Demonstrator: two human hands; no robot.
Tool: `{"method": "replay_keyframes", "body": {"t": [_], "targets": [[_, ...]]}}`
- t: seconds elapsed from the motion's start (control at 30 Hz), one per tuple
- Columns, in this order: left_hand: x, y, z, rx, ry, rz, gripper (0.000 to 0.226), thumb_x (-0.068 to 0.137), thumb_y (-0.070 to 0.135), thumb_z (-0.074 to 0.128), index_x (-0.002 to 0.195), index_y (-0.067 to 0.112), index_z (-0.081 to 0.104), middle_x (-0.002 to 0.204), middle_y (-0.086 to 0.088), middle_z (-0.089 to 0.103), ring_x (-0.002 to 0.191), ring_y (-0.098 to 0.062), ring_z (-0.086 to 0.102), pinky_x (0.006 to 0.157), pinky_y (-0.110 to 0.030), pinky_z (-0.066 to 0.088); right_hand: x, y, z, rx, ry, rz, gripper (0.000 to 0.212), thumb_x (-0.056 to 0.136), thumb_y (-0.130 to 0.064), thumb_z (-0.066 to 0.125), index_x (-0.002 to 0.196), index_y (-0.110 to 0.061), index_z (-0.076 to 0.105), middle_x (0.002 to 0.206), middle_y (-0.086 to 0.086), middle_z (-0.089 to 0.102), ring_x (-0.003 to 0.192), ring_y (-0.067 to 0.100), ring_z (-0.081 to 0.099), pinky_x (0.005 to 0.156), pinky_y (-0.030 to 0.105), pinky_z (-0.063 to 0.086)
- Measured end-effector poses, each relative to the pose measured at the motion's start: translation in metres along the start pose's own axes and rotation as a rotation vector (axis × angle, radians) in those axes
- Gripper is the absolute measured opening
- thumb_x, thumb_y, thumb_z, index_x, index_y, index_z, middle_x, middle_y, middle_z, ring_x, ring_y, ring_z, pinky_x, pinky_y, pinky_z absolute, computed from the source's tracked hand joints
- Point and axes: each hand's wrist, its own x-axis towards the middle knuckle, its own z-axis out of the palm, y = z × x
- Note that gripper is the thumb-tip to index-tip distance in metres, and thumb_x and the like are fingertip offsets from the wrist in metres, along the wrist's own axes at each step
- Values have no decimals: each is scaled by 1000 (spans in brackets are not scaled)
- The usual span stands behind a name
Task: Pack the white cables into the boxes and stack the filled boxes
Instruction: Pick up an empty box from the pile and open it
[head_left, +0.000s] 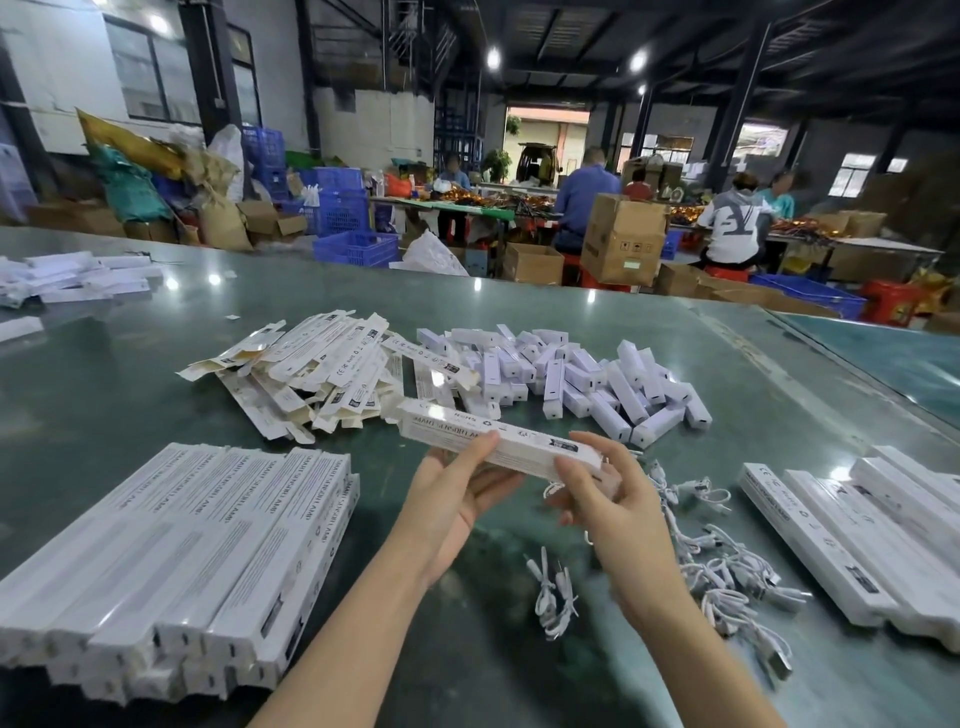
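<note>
Head view: left hand (457, 493) and right hand (618, 512) fingers grip one long box (498, 441).

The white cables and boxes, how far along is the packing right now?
Done: a large stack of filled boxes lies at left. In hand: the left hand and right hand hold one long box above the table. Left: loose white cables at right, a pile of flat unfolded boxes behind, and more boxes at far right.
</note>
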Motion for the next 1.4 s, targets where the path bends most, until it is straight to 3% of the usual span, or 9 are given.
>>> {"method": "replay_keyframes", "body": {"t": [0.1,0.23,0.37,0.57,0.7,0.9,1.0,1.2,1.4], "targets": [[0,2,-4,-20,-28,0,63,85,42,59,138,11,43,113,-16,71,97,-32,71,77,-37,60,4,-2,-3,227,35,75,20,83,-18,67,101,-9,62,85,12,66,69,26,62,57,23,52],[-1,21,-20,-199,39,-56,68,82,72,43,111,14,64,113,-15,72,94,-27,72,68,-34,60,9,-5,-10,375,20,156,16,87,-18,62,98,-7,59,74,7,65,58,16,63,51,20,47],[-5,24,-22,-41,-127,-200,62,87,63,43,92,10,74,106,-16,73,86,-26,73,57,-28,58,12,-4,-18,471,47,188,24,93,-17,59,109,0,58,76,7,66,57,14,59,52,20,51],[-9,26,-20,8,-406,-456,65,85,64,53,116,11,73,116,-16,70,88,-27,73,52,-24,56,18,-1,-26,502,118,168,23,87,-16,64,109,-10,58,85,8,65,60,13,53,52,19,49],[-12,25,-19,112,-497,-526,40,88,37,53,116,16,74,108,-13,73,87,-21,72,62,-23,56,18,0,-28,547,95,205,32,84,-19,64,114,-10,62,79,3,63,61,11,53,55,19,51],[-13,19,-19,287,-495,-559,60,82,60,55,108,9,73,92,-8,72,82,-15,68,72,-23,54,17,2,-26,422,29,174,39,91,-15,57,129,-24,56,90,9,64,85,24,57,81,37,45],[-12,16,-17,416,-473,-488,44,79,45,71,105,8,74,94,-7,73,83,-13,69,70,-24,56,16,1,-22,492,56,184,44,92,-10,59,134,-15,46,97,14,61,72,21,59,71,31,49],[-1,5,-12,94,-99,-257,46,78,23,65,113,-7,62,103,-23,72,85,-27,73,70,-33,61,5,4,-6,84,-37,131,33,83,-21,72,113,-24,58,111,1,65,88,15,66,75,28,54],[-1,7,-10,-21,-86,-196,43,82,15,62,120,-4,58,120,-29,65,100,-32,69,77,-38,61,-5,9,5,-282,-91,-104,24,79,-25,76,98,-27,62,93,-11,66,78,14,62,71,31,54]]}}
